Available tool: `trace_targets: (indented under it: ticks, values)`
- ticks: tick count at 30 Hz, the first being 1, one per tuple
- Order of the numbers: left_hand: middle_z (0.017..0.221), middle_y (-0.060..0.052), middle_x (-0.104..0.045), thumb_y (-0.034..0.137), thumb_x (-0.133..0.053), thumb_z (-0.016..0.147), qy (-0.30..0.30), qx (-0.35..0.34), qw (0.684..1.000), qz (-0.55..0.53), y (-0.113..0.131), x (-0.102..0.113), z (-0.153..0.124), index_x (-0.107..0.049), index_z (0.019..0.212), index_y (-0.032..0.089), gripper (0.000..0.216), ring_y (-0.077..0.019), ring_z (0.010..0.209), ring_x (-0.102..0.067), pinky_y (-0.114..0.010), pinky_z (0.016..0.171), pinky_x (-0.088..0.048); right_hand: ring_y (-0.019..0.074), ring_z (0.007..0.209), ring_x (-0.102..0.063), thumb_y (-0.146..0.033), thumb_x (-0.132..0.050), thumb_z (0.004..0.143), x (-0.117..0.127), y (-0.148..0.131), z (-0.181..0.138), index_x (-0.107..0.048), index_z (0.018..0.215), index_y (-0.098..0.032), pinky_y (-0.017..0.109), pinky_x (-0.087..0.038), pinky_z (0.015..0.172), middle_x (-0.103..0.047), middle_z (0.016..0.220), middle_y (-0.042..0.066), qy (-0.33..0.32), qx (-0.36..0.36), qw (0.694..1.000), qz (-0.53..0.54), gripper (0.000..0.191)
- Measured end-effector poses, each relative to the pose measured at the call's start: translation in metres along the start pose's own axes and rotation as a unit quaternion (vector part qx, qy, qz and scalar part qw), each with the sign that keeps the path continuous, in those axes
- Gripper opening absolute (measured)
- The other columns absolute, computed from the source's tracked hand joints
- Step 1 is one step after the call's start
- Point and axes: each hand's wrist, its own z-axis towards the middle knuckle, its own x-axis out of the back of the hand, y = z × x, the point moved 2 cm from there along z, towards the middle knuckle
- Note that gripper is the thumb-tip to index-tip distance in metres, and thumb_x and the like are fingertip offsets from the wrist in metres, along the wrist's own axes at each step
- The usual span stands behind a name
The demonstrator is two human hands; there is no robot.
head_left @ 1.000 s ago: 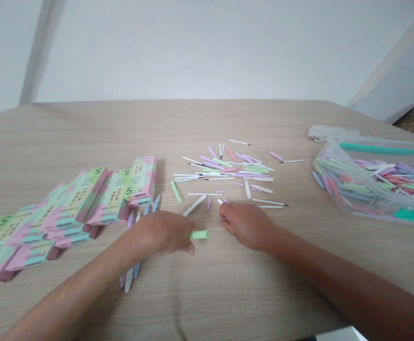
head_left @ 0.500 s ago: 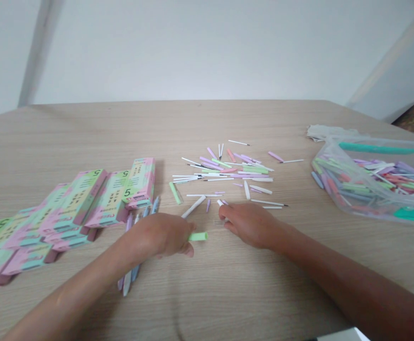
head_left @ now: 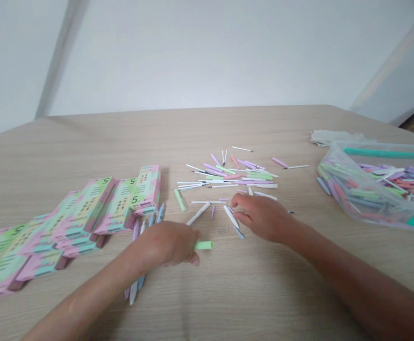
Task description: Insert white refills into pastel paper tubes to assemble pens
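My left hand (head_left: 173,244) is closed around a light green pen barrel (head_left: 204,245), whose open end sticks out to the right. A white pen part (head_left: 198,214) lies just beyond that hand. To the right, my right hand (head_left: 262,215) hovers low over the table, thumb and forefinger apart with nothing visible between them. Beside its fingertips are a white pen barrel (head_left: 231,217) and a small blue piece (head_left: 239,232). A short purple piece (head_left: 213,212) lies between the hands. Behind them spreads a loose pile of refills and coloured barrels (head_left: 260,176).
Pink and green boxes (head_left: 82,208) are stacked at the left. Several assembled-looking pens (head_left: 133,292) lie partly under my left forearm. At the right, a clear plastic bag (head_left: 363,208) holds many pen parts. A crumpled whitish wrapper (head_left: 335,137) lies behind it.
My right hand has let go of the white pen barrel and shifted slightly right, its fingers opening. My left hand keeps the green barrel. The whole view has shifted a little.
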Motion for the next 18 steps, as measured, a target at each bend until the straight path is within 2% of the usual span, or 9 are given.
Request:
trace_targets:
  ticks: [5, 9, 11, 14, 18]
  values:
    - [0.106, -0.017, -0.066, 0.036, -0.058, 0.083, 0.002, -0.003, 1.0, -0.007, -0.001, 0.0, -0.001, -0.055, 0.121, 0.018, 0.043, -0.034, 0.093, -0.063, -0.044, 0.073, -0.051, 0.0208, 0.083, -0.06, -0.037, -0.044, 0.088, 0.009, 0.022, 0.046, -0.053, 0.109, -0.022, 0.027, -0.034, 0.065, -0.067, 0.095, 0.006, 0.063, -0.063, 0.996, -0.024, 0.027]
    - [0.101, -0.017, -0.068, 0.037, -0.059, 0.082, -0.005, -0.004, 1.0, -0.014, -0.001, 0.001, -0.001, -0.054, 0.122, 0.017, 0.045, -0.0342, 0.088, -0.064, -0.043, 0.068, -0.052, 0.024, 0.097, -0.059, -0.051, -0.047, 0.085, -0.004, 0.016, 0.099, -0.042, 0.128, -0.027, 0.031, -0.038, 0.078, -0.065, 0.107, 0.008, 0.052, -0.022, 0.998, -0.038, 0.05]
    - [0.101, -0.017, -0.068, 0.037, -0.059, 0.081, -0.012, 0.005, 1.0, -0.017, -0.001, 0.0, -0.001, -0.053, 0.124, 0.018, 0.047, -0.0345, 0.088, -0.064, -0.043, 0.068, -0.052, 0.025, 0.098, -0.059, -0.053, -0.047, 0.084, -0.014, 0.013, 0.117, -0.04, 0.131, -0.028, 0.033, -0.039, 0.08, -0.065, 0.109, 0.008, 0.035, -0.005, 0.998, -0.051, 0.054]
    - [0.101, -0.016, -0.068, 0.037, -0.059, 0.081, -0.007, 0.0, 1.0, -0.014, -0.003, 0.0, 0.001, -0.053, 0.124, 0.018, 0.047, -0.0353, 0.091, -0.063, -0.044, 0.07, -0.051, 0.0245, 0.099, -0.059, -0.044, -0.043, 0.088, -0.025, 0.016, 0.123, -0.047, 0.125, -0.029, 0.033, -0.041, 0.078, -0.064, 0.112, 0.008, 0.021, -0.002, 0.998, -0.062, 0.04]
    - [0.102, -0.017, -0.067, 0.038, -0.06, 0.08, -0.001, -0.005, 1.0, -0.015, -0.004, -0.001, 0.003, -0.056, 0.119, 0.017, 0.045, -0.0365, 0.091, -0.063, -0.045, 0.072, -0.051, 0.0231, 0.101, -0.058, -0.036, -0.039, 0.091, -0.031, 0.034, 0.108, -0.052, 0.119, -0.028, 0.031, -0.041, 0.079, -0.063, 0.113, 0.006, 0.021, 0.008, 0.997, -0.077, 0.031]
